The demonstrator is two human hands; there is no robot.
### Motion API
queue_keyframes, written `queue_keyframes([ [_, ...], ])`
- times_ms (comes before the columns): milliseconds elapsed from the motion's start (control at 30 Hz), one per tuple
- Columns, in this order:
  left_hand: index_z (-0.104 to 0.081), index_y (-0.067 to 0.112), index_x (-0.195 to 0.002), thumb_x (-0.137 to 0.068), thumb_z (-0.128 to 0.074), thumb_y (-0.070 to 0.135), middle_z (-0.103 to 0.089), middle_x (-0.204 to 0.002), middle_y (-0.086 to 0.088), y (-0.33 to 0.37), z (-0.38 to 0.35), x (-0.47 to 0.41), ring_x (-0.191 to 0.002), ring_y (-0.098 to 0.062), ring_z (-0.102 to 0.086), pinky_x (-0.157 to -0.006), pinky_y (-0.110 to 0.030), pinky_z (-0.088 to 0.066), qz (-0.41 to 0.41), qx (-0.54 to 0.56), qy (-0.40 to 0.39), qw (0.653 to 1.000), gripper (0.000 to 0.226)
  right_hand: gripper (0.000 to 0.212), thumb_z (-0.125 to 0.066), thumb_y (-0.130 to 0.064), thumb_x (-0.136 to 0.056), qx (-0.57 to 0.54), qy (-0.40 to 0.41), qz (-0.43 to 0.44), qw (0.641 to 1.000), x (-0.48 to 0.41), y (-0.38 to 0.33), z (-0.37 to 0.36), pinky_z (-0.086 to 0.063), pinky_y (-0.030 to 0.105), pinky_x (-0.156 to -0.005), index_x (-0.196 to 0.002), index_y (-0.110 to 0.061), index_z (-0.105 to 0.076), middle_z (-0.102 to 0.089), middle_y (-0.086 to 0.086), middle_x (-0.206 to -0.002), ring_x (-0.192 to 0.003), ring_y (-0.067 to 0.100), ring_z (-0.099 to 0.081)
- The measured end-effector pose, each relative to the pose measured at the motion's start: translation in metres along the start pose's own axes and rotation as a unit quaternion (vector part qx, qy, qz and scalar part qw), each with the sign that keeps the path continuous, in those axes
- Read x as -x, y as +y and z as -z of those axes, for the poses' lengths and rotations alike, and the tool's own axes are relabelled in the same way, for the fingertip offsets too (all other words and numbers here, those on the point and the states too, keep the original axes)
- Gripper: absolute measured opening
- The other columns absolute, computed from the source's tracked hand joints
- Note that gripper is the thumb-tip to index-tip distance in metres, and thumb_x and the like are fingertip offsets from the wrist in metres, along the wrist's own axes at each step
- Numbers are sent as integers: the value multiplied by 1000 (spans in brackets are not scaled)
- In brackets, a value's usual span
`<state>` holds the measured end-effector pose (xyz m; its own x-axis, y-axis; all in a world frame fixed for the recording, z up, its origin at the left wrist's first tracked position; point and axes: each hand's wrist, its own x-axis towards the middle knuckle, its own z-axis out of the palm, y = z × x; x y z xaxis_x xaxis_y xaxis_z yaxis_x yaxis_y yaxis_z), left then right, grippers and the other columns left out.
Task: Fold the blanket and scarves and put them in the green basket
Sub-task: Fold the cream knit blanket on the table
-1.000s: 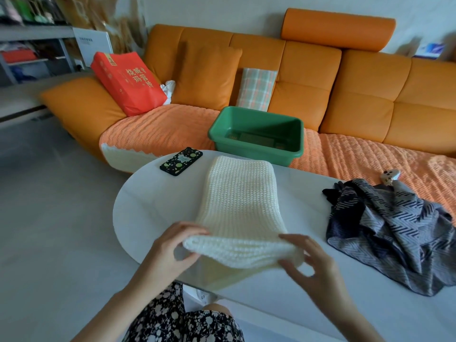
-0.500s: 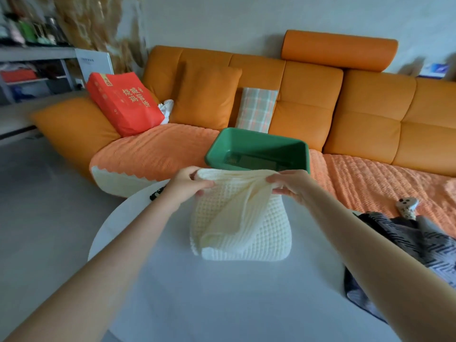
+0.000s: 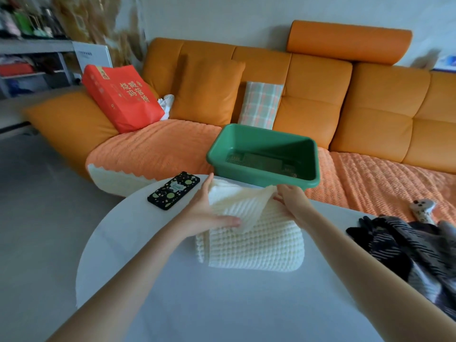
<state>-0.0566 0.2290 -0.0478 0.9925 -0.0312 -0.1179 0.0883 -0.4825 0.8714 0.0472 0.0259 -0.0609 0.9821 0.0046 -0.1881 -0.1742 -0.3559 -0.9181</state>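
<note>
A cream knitted scarf [image 3: 254, 245] lies folded on the white round table [image 3: 222, 304]; its upper layer is draped back over the lower one. My left hand [image 3: 204, 208] holds the left edge of that upper layer, thumb lying across it and fingers straight. Pinching the layer's far right corner is my right hand [image 3: 288, 196]. Just beyond the scarf, a green basket [image 3: 261, 180] sits on the sofa seat with nothing of the task in it. At the table's right edge, a dark striped cloth [image 3: 407, 245] lies crumpled.
A black patterned phone [image 3: 174, 190] lies on the table left of the scarf. The orange sofa [image 3: 370, 114] carries a red bag [image 3: 123, 97], a plaid cushion [image 3: 261, 104] and a game controller [image 3: 422, 209]. Shelves stand at far left.
The near end of the scarf was lifted and carried over to the far side, folding it in half. Both hands have now lowered that end onto the scarf near the basket.
</note>
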Motion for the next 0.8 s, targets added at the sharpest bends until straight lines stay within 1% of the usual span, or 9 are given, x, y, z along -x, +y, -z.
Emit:
queue_keyframes([
  [33, 4, 37, -146, -63, -81, 43, -6, -154, 14, -1, 0, -2, -140, -8, -9, -110, -36, -17, -3, 4, 7, 1000, 119, 23, -36, -6, -91, -28, -14, 11, 999, 2, 0, 5, -48, 47, -85, -92, -8, -59, -50, 14, -93, -85, 26, -51],
  [100, -6, 36, -146, -68, -79, 40, -13, -154, 12, -2, 1, -5, -140, -8, -14, -108, -32, -19, -7, 3, 29, 1000, 107, 41, -36, 4, -89, -24, -55, 49, 997, 12, 0, 18, -37, 37, -104, -124, -7, -55, -47, 6, -121, -116, 24, -46],
  [233, -22, 36, -144, -76, -70, 38, -24, -151, 9, -7, 2, -17, -137, -14, -24, -100, -34, -26, 9, 15, 74, 997, 84, 47, -64, -24, -87, 84, -147, 101, 980, 25, 5, 29, -36, 32, -97, -131, -34, -50, -20, -9, -153, -139, 19, -24],
  [333, -33, 30, -140, -82, -63, 36, -35, -145, 5, -9, 3, -28, -130, -17, -36, -97, -34, -33, 41, 39, 105, 993, 66, 41, -70, -41, -78, 130, -89, 94, 983, 19, 7, 17, -46, 24, -82, -117, -33, -59, -32, -4, -147, -130, 19, -38],
  [433, -38, 23, -138, -90, -48, 46, -42, -142, 1, -9, 5, -26, -124, -15, -41, -96, -34, -34, 34, 93, 135, 986, 54, 31, -74, -39, -75, 117, -31, 78, 990, 10, 9, 4, -45, 18, -60, -102, -27, -65, -43, 4, -137, -104, 17, -53],
  [567, -21, 35, -144, -64, -51, 81, -35, -146, 8, -9, 0, 2, -131, -17, -37, -105, -44, -30, 77, 130, 63, 987, 97, 40, -74, -34, -77, 96, 37, 74, 992, 10, 17, 1, -41, 18, -60, -112, -20, -59, -48, 7, -135, -101, 16, -51],
  [633, -26, 33, -141, -61, -68, 70, -52, -131, 11, -19, -9, 16, -115, -11, -53, -95, -39, -44, 75, 121, 43, 989, 98, 65, -73, -40, -76, 74, 56, 51, 994, 13, 23, 3, -44, 25, -70, -130, -18, -43, -47, 8, -135, -108, 21, -52],
  [700, -34, 28, -137, -72, -70, 51, -61, -116, 12, -29, -22, 20, -100, -5, -61, -76, -22, -48, 48, 127, 84, 987, 78, 78, -71, -47, -76, 56, 57, 8, 997, 20, 27, 6, -47, 32, -76, -138, -17, -34, -51, 10, -130, -107, 27, -57],
  [800, -39, 25, -135, -79, -68, 36, -62, -112, 10, -21, -28, 15, -93, -2, -61, -66, -15, -46, -4, 114, 169, 979, 64, 62, -69, -43, -79, 32, 83, 52, 995, 29, 27, 8, -54, 35, -73, -130, -16, -47, -59, 8, -116, -92, 20, -61],
])
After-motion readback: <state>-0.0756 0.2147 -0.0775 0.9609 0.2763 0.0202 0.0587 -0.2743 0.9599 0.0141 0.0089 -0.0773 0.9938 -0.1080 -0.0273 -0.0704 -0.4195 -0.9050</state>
